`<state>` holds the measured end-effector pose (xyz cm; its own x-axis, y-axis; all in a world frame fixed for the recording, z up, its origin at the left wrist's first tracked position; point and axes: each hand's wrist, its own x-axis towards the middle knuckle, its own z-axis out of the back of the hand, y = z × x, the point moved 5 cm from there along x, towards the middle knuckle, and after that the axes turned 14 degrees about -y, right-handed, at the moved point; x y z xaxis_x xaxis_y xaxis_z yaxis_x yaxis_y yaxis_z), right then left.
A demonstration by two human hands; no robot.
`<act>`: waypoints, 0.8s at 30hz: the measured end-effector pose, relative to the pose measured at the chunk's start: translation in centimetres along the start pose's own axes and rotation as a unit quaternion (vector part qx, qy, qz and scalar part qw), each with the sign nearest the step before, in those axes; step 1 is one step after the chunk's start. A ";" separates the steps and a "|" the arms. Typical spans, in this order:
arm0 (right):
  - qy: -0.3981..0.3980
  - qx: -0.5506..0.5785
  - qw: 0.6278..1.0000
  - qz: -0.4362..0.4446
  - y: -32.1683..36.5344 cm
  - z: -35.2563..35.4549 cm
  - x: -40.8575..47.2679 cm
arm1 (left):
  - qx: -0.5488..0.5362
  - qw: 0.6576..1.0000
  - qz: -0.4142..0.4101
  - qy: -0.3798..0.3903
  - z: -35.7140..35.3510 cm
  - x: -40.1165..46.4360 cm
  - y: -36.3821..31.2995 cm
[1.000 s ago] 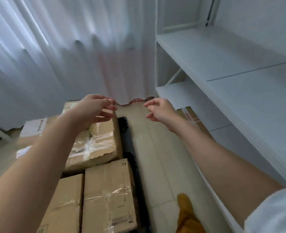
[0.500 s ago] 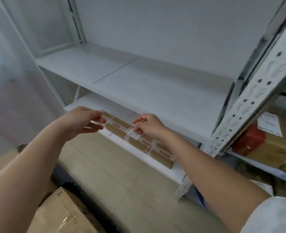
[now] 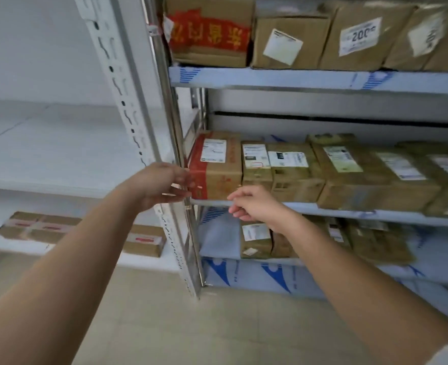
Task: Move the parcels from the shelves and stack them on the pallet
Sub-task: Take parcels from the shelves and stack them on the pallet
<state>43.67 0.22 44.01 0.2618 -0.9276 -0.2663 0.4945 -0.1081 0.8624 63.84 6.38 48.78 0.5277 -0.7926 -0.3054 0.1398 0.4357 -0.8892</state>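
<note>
Cardboard parcel, red-taped, between left hand and right hand.

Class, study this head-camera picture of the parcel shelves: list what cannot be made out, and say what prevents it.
- Label text on the middle-shelf parcels: blurred, too small.
- Parcel behind the right hand: hidden by hand and forearm.
- Top-shelf parcels: cut off by the upper edge.
- Left hand touching the red-taped parcel: motion blur.
- Pallet: outside the frame.

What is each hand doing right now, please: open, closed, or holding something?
Left hand: open, fingers loosely curled at the left end of the red-taped parcel, no grip yet.
Right hand: open, fingers relaxed, holding nothing, just below that parcel.
</note>
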 end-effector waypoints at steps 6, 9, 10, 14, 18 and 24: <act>-0.094 0.012 0.995 -0.042 -6.2 11.9 0.2 | 0.004 0.999 0.017 0.049 -11.6 -1.8 -1.7; -0.105 0.024 0.993 -0.046 -7.4 14.2 1.1 | 0.034 0.998 0.017 0.055 -13.9 -1.3 -2.3; -0.104 0.027 0.993 -0.048 -7.6 14.5 1.5 | 0.043 0.998 0.017 0.052 -14.3 -0.7 -2.5; -0.088 0.032 0.994 -0.054 -7.9 14.4 3.7 | 0.074 0.997 0.001 0.020 -14.9 2.7 -3.9; -0.084 0.020 0.995 -0.047 -7.2 13.2 6.9 | 0.092 0.995 -0.017 -0.021 -15.2 7.2 -5.0; -0.079 0.030 0.995 -0.048 -5.2 11.4 11.7 | 0.166 0.984 -0.048 -0.047 -14.2 12.2 -4.2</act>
<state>34.71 -14.21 41.36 0.0799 -0.9560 -0.2824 0.4587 -0.2162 0.8619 57.81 -11.19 43.96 0.5723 -0.8004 -0.1786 0.4509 0.4890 -0.7467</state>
